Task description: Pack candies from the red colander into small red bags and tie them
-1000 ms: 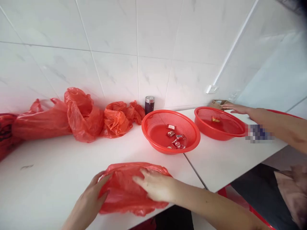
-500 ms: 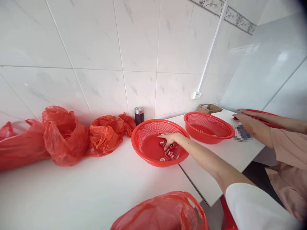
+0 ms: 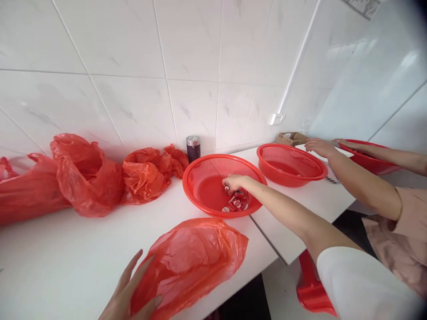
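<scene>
My right hand (image 3: 235, 182) reaches into a red perforated plastic basket (image 3: 196, 202). Its fingers are curled closed round a small red-and-white packet (image 3: 227, 189). More such packets (image 3: 236, 203) lie on the basket floor below the hand. At the bottom, my left hand (image 3: 128, 291) rests against the side of a thin red plastic bag (image 3: 196, 253), fingers stretched out and spread. The bag lies puffed out on the white table (image 3: 83, 258), in front of the basket. What is inside it I cannot make out.
Red plastic bags (image 3: 88, 178) line the wall at left, beside a dark lidded cup (image 3: 193, 149). A second red basket (image 3: 267, 171) stands to the right, with a cardboard box (image 3: 290, 138) behind. A co-worker's arms (image 3: 363, 175) reach over a third basket (image 3: 383, 166). A red stool (image 3: 313, 291) stands below.
My right hand has closed its fingers on a packet. My left hand has come into view at the red bag, which has shifted up and left. The co-worker's nearer hand has lifted leftward.
</scene>
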`<state>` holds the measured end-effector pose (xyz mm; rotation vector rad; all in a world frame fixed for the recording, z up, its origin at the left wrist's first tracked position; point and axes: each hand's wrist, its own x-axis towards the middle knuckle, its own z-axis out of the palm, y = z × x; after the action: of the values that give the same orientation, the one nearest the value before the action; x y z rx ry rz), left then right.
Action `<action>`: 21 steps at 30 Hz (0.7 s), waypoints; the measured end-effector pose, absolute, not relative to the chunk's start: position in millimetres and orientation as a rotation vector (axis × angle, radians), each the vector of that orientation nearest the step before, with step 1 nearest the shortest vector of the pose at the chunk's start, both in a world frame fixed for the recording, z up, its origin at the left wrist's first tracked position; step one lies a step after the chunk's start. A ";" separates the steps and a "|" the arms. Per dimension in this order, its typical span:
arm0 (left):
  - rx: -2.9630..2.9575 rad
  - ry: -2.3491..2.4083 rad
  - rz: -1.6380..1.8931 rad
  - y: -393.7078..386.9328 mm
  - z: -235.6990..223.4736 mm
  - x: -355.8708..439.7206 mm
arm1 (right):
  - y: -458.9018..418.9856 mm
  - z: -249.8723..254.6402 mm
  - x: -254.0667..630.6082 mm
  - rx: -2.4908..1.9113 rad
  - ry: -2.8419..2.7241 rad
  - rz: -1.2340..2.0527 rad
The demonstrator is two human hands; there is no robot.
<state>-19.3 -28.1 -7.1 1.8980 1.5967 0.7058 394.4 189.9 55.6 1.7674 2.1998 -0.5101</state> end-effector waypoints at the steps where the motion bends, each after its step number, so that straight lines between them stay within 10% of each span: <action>1: 1.870 1.622 0.696 -30.3 -1.4 -14.9 | 188.8 55.6 393.7 1.776 2.198 -0.522; 11: 1.889 1.525 0.533 -36.1 12.9 -8.5 | 159.6 114.3 362.4 1.946 2.551 -0.657; 17: 1.870 1.474 0.576 -30.8 14.0 2.0 | 59.3 144.4 275.6 1.235 2.913 -1.369; 21: 1.827 1.473 0.529 -28.0 21.0 9.7 | 25.5 113.4 242.7 1.390 2.759 -0.997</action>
<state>9.7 -28.0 21.0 1.8269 1.4727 0.5287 242.7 25.5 113.4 1.3897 2.7588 -0.9968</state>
